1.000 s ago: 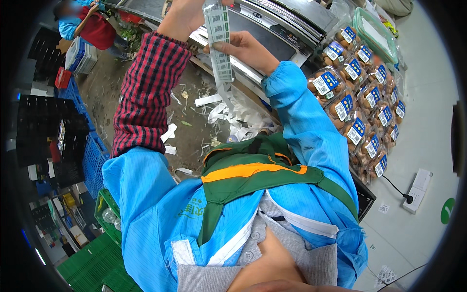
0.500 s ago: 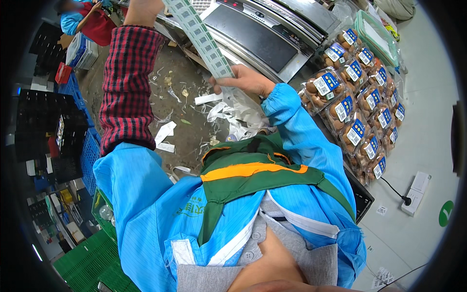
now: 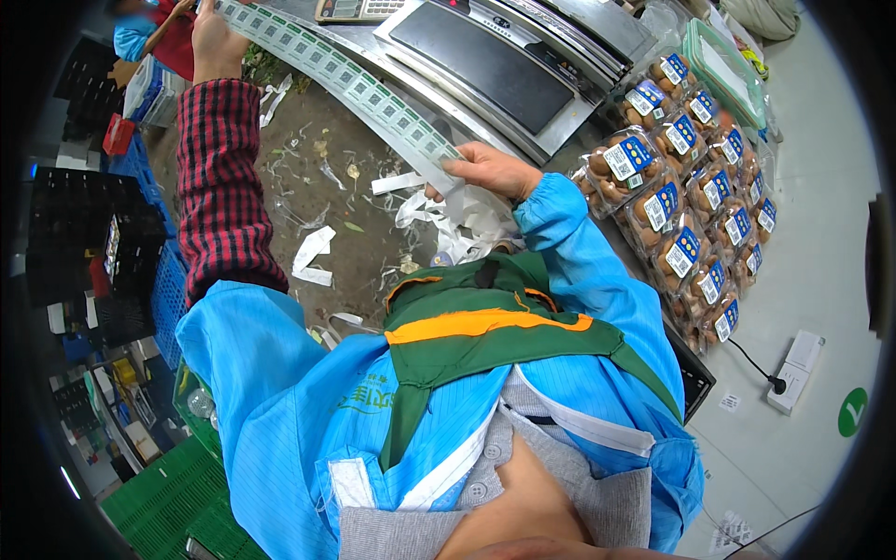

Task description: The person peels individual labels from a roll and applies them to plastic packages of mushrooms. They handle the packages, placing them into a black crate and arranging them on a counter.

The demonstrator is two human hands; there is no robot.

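Note:
A long strip of labels (image 3: 350, 86), white with green edges and rows of dark square codes, stretches between my two hands. My left hand (image 3: 217, 45), at the upper left, is closed on the strip's far end; part of its fingers is cut off by the top edge. My right hand (image 3: 490, 171) pinches the near end between thumb and fingers, in front of the wrapping machine (image 3: 481, 65) with its dark flat plate. The strip hangs tilted, its left end farther away, above the littered floor.
Clear packs of brown mushrooms (image 3: 658, 205) with blue-and-white labels stand stacked on the right. Scraps of white backing paper (image 3: 313, 254) litter the floor. Green crates (image 3: 173, 504) and blue crates (image 3: 168, 289) stand at left; another person (image 3: 140, 33) is at the upper left. A power strip (image 3: 798, 373) lies at right.
My left hand has moved left, drawing the label strip out to a flatter slant. My right hand has shifted slightly right and down, still pinching its end.

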